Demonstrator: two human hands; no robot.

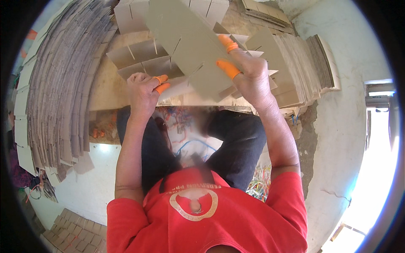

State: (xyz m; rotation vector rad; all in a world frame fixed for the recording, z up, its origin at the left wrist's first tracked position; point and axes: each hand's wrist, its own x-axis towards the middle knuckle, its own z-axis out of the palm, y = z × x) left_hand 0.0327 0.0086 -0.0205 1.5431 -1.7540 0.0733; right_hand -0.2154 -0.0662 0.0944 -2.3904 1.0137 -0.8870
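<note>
Both my hands wear orange finger covers on thumb and forefinger. My right hand (251, 74) is closed on the right side of a large slotted cardboard sheet (190, 46), which slants over the bench, slightly blurred. To the left, my left hand (144, 89) is closed in a pinch on the edge of a cardboard divider (175, 87), just below the sheet; its exact grip is partly hidden. Slotted cardboard pieces, interlocked into a standing grid (141, 57), lie beyond my left hand. More divider edges show behind my right fingers, mostly covered.
Tall stacks of slotted cardboard (63, 84) rise at the left. Another row of sheets (295, 67) leans at the right, near the wall (341, 126). The wooden bench (107, 90) ends just before my knees. Cardboard pieces (78, 232) lie low at the left.
</note>
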